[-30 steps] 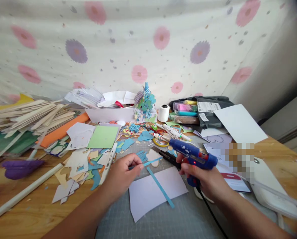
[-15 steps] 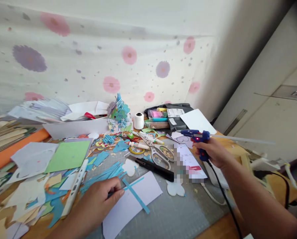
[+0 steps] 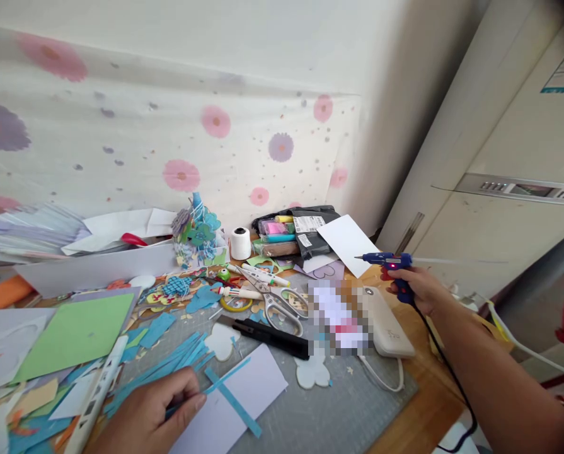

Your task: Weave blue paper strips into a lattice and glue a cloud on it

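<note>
A blue glue gun (image 3: 386, 260) with a lit red light is held in my right hand (image 3: 416, 287), its nozzle pointing left and a long glue stick out of its back. My left hand (image 3: 168, 403) is closed in a pinch at the end of a thin blue paper strip, over the left side of a pale lilac card (image 3: 263, 384). Another blue strip (image 3: 237, 407) lies across the card, crossing the thin one. More blue strips (image 3: 178, 359) lie just beyond my left hand.
On the grey cutting mat (image 3: 352, 413) are a black cutter (image 3: 272, 337), scissors (image 3: 284, 309), white cutouts (image 3: 313, 371) and a blurred phone (image 3: 341, 315). A power bank (image 3: 388, 325) lies right of it. Paper scraps cover the left. The gun's black cord (image 3: 440, 356) hangs below my right hand.
The view has turned to the right. My right hand has moved the glue gun off the phone, rightward past the power bank. My left hand keeps its pinch by the card.
</note>
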The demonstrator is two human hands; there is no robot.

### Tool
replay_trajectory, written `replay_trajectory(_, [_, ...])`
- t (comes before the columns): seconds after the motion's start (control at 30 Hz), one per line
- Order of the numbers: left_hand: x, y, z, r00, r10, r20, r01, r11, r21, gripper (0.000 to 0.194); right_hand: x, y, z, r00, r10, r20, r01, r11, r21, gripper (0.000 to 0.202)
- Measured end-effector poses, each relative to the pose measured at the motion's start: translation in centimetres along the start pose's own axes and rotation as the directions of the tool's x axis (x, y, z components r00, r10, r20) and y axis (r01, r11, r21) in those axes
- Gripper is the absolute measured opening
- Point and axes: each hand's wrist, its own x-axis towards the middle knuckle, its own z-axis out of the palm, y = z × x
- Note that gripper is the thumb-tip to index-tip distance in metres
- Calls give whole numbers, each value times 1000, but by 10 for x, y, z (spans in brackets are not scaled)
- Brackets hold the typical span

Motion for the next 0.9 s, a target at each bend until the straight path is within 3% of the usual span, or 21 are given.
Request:
replay_trajectory(0.13, [1,-1,1,999,3,38,-5,1000,29,38,-30,-10,24,995,15,102,-29,989,142,17])
replay_trajectory(0.3, [0,9,-4,993,38,110,-44,998,54,27,-87,-24,76,943,-17,333,-78,960,270,31])
replay_trajectory(0.4, [-4,21,-11,998,56,-40,-56,998,-10,20,-122,-25,118,826,-20,564,-250,883,397,31])
replay_trajectory(0.5, [-11,37,-17,970,46,-239,-95,976,-198,22,-156,-21,160,741,-19,671,-398,793,462,32])
replay_trajectory(0.57, [-16,44,-17,962,-13,-274,-106,904,-415,25,-177,-18,183,692,0,722,-478,749,458,31])
replay_trajectory(0.67, [-21,48,-7,960,-83,-266,-148,656,-740,29,-200,-14,209,589,10,808,-557,730,397,27])
replay_trajectory(0.73, [-23,47,3,979,-79,-189,-123,512,-850,32,-211,-11,221,519,-4,855,-598,713,367,25])
replay_trajectory(0.8, [-23,45,11,997,20,-71,-74,350,-934,39,-219,-8,230,469,-23,883,-629,693,352,24])
replay_trajectory(0.9, [-23,43,16,996,59,-63,-76,258,-963,41,-226,-5,236,430,-44,902,-649,680,342,23])
